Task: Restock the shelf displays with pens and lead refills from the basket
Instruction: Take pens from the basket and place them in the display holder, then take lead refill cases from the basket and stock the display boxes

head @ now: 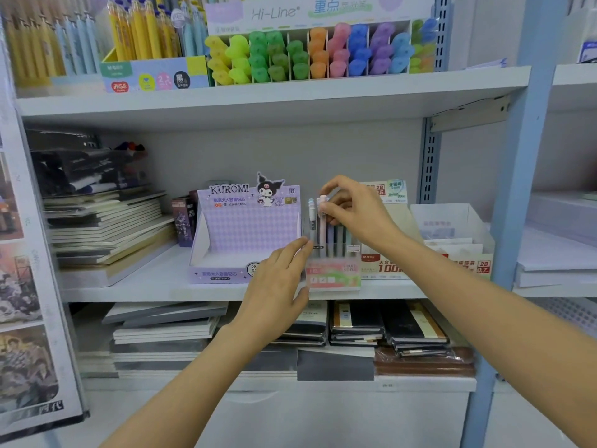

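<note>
Pens upright in a small clear holder (334, 273) with a pink-and-green front label, set at the front edge of the middle shelf (155, 286), roughly midway along it. Above the holder, right hand (355, 215) with fingers curled, pinching the top end of a pink pen (323, 227) between thumb and fingertips; lower end of that pen down inside the holder. Just left of it, a grey pen (312, 221) with a pale blue top, also standing in the holder. To the right, lilac and blue-green pens (339, 236), tops hidden behind the right hand.

At the holder's left side, left hand (277, 286), fingers straight and close together, fingertips pressed against the holder's left wall, thumb near its lower front corner; grips nothing.

Immediately left of the holder, partly behind the left hand, a purple Kuromi display box (245, 227). Just beside the holder on the right, a lead refill box (384, 266) marked 2B. Further toward the shelf's right end, a white carton (452, 221). At the left end of the same shelf, a stack of notebooks (106, 234).

On the upper shelf (258, 95), rows of coloured highlighters (319, 53) under a Hi-Line header. Below the middle shelf's front edge, dark notebooks (355, 321) stacked on the lower shelf.
</note>
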Motion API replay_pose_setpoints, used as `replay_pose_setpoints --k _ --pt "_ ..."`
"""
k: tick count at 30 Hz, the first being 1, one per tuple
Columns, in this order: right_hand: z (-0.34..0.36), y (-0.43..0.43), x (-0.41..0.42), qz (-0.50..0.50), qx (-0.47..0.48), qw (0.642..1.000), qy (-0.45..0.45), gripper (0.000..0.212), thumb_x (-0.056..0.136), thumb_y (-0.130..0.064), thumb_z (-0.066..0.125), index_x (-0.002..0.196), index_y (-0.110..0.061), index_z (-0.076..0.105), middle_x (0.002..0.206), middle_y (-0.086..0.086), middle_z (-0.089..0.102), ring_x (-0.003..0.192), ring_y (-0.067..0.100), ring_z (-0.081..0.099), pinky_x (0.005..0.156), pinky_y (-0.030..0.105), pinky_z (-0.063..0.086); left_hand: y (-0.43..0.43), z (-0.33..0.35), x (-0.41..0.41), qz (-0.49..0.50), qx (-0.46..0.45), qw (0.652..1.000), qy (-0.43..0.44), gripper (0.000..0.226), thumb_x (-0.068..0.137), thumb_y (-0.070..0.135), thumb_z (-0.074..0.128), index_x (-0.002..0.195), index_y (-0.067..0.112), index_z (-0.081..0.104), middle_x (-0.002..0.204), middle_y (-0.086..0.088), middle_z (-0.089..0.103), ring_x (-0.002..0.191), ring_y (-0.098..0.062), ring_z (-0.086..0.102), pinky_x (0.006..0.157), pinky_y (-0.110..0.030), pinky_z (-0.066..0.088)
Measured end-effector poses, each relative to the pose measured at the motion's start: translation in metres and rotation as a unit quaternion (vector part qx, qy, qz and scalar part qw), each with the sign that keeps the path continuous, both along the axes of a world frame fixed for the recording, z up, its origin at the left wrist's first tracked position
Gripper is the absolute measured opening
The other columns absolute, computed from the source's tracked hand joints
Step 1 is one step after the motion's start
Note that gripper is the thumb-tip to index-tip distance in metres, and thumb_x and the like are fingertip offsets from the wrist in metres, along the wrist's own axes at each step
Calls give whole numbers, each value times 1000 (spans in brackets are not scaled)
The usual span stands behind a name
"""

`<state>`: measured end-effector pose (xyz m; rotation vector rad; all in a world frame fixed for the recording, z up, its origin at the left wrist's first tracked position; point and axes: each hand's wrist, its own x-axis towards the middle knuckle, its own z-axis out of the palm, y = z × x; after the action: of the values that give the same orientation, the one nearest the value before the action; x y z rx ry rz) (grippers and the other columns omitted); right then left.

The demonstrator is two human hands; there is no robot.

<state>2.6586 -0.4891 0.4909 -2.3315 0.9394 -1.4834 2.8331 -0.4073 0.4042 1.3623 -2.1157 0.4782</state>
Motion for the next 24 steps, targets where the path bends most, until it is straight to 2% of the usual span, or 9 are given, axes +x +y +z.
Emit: replay_pose_setpoints --k 3,6,9,12,15,17,19,21,24 --pt "-9 -1 4 -28 -28 999 7 11 87 -16 71 98 -15 69 83 -6 68 75 6 64 71 21 54 -1 -2 1 -1 -1 1000 0 69 94 25 56 154 20 21 159 6 21 141 -12 26 110 -28 26" --pt "-16 -4 8 -73 -42 996 41 15 86 -15 71 102 -13 70 86 -3 66 77 12 60 78 31 54 -2 0 1 -7 -3 1000 -1 70 94 24 56 154 20 21 159 6 21 141 -12 26 111 -29 26" --pt "-16 -4 7 -123 -47 989 67 27 87 -18 70 114 -17 67 91 -5 59 79 12 55 82 37 52 0 3 2 -11 6 1000 -7 70 94 25 56 154 21 20 160 5 20 142 -13 26 111 -29 25" --pt "-26 16 1 -100 -79 992 22 39 88 -20 69 126 -15 59 99 -1 60 80 15 55 79 33 50 9 0 1 -29 10 999 26 69 94 21 58 153 17 24 159 1 24 141 -15 27 111 -30 24" --pt "-64 51 -5 -16 -109 993 -37 19 93 -21 62 110 -12 66 88 -3 65 74 12 60 67 23 49 23 -27 -3 -40 -53 993 99 52 88 7 59 138 8 46 133 -8 49 116 -21 48 95 -30 41" --pt "-108 69 -8 22 -66 997 -47 16 95 -24 59 98 -12 68 80 -2 67 68 13 62 60 25 48 32 -62 -7 -47 -52 987 144 36 85 4 58 121 8 55 110 -5 54 98 -18 51 81 -25 40" --pt "-166 80 -11 37 36 998 -20 17 95 -25 58 91 -11 68 73 2 66 63 19 62 56 32 50 38 -110 -12 -42 22 988 149 23 84 5 59 107 10 60 97 -1 55 89 -17 51 74 -27 40" --pt "-230 86 -16 39 170 984 23 16 95 -22 59 90 -10 67 70 5 66 60 25 63 55 35 51 45 -166 -18 -24 160 978 129 15 88 10 58 100 15 64 91 3 55 87 -17 52 72 -29 41" --pt "-324 89 -26 38 334 935 111 12 94 -20 62 89 -10 67 72 6 68 65 29 65 61 36 54 61 -254 -23 -8 384 920 78 14 91 19 55 100 17 66 95 0 62 90 -21 58 76 -33 44"
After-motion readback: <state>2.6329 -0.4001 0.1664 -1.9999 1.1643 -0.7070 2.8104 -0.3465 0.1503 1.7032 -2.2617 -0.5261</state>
